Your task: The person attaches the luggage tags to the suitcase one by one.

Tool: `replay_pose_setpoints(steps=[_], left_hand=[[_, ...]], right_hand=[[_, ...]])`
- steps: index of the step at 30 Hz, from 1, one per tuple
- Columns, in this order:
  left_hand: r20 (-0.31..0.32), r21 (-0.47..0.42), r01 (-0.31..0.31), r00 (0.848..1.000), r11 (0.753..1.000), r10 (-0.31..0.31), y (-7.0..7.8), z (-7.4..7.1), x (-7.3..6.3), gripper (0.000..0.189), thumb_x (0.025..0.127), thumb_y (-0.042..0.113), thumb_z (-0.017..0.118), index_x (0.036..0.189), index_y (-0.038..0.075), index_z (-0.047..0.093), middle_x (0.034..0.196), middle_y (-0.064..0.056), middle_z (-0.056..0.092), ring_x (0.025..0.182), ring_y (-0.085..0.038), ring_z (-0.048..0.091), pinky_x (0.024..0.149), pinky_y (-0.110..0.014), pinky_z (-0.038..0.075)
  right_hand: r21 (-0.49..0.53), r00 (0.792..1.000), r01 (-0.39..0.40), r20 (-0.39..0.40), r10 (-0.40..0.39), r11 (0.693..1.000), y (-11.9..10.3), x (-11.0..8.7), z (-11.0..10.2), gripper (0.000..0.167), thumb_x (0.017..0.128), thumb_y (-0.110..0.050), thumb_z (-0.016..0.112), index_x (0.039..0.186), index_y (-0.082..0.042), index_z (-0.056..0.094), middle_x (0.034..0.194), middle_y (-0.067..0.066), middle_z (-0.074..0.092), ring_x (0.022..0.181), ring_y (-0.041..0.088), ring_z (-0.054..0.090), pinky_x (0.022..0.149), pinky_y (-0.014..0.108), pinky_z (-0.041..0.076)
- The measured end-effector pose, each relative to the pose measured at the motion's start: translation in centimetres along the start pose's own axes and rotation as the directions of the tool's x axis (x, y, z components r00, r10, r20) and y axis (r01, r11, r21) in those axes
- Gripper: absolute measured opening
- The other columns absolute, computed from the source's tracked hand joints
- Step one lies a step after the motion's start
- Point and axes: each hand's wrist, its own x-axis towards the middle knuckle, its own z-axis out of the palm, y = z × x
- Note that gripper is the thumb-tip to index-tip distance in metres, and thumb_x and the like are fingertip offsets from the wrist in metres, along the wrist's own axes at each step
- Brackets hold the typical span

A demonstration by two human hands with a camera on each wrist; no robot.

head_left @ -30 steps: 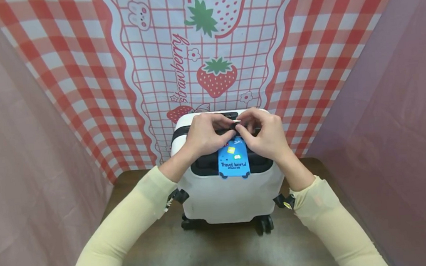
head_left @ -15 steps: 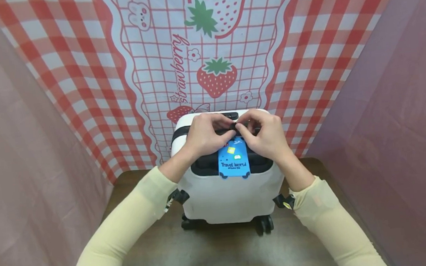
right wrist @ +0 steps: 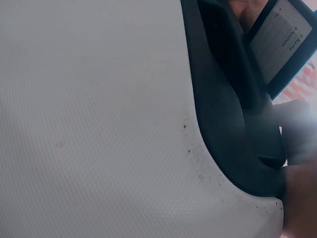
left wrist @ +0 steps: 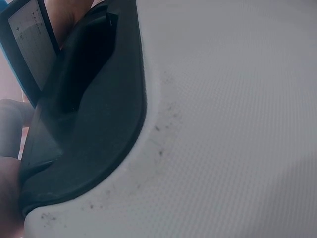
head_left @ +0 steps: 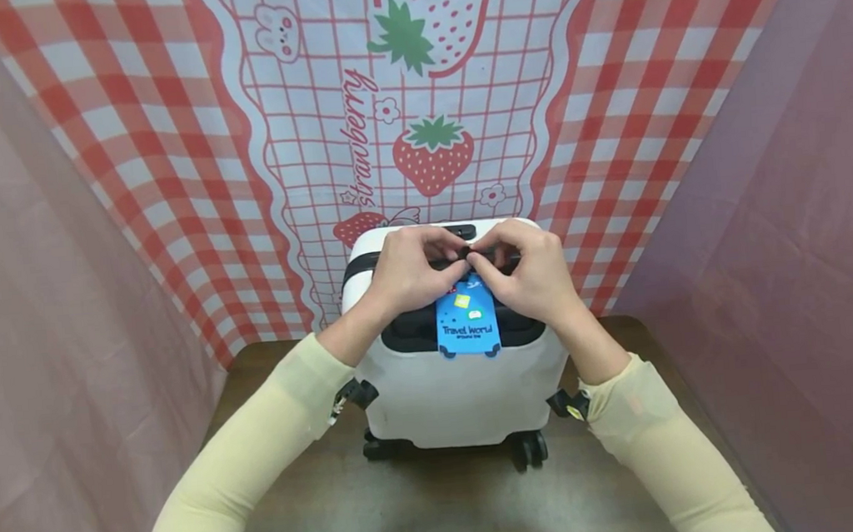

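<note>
A white suitcase (head_left: pixel 467 396) stands upright, with a black handle recess (head_left: pixel 411 332) at its upper front edge. In front of that recess hangs a blue luggage tag (head_left: pixel 469 323) printed "Travel World"; its back, with a name and address card (right wrist: pixel 285 42), shows in the right wrist view. Above the tag, my left hand (head_left: pixel 413 269) pinches the tag's black strap (head_left: pixel 466 253) between thumb and fingers. My right hand (head_left: pixel 530 268) pinches the same strap from the other side, its fingertips right against the left ones. The strap's ends are mostly hidden by the fingers.
The suitcase's black wheels (head_left: pixel 529 450) rest on a brown wooden table (head_left: pixel 446 515). Behind it hangs a red-and-white checked strawberry cloth (head_left: pixel 311 141). Pinkish curtains (head_left: pixel 81 368) close in both sides. A black latch panel (head_left: pixel 461 231) sits on the suitcase top.
The right fingertips have shifted slightly left, closer to the left hand. A small white piece seen between the fingers one second ago is out of sight now. The tag hangs in the same place.
</note>
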Motion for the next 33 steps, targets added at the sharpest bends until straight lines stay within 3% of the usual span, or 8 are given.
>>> replay_pose_setpoints(steps=[15,33], left_hand=[[0.037,-0.020,0.023,0.999,1.000,-0.023,0.18,-0.07,-0.08,0.024,0.095,0.018,0.079,0.116,0.007,0.079,0.098,-0.007,0.078,0.096,-0.021,0.078,0.099,-0.038,0.061],[0.022,-0.020,0.041,0.999,0.999,-0.040,0.22,0.00,-0.40,0.023,0.096,0.019,0.079,0.116,0.009,0.079,0.097,-0.005,0.077,0.099,-0.021,0.078,0.101,-0.040,0.060]], right_hand=[[-0.006,1.000,-0.023,-0.013,0.023,1.000,-0.12,0.07,-0.04,0.014,0.092,-0.014,0.083,0.101,-0.004,0.081,0.087,0.010,0.076,0.068,0.016,0.057,0.063,0.023,0.045],[0.025,0.999,-0.052,-0.003,0.052,0.998,-0.22,0.03,-0.10,0.014,0.090,-0.015,0.086,0.099,-0.005,0.081,0.088,0.009,0.075,0.068,0.013,0.057,0.063,0.016,0.047]])
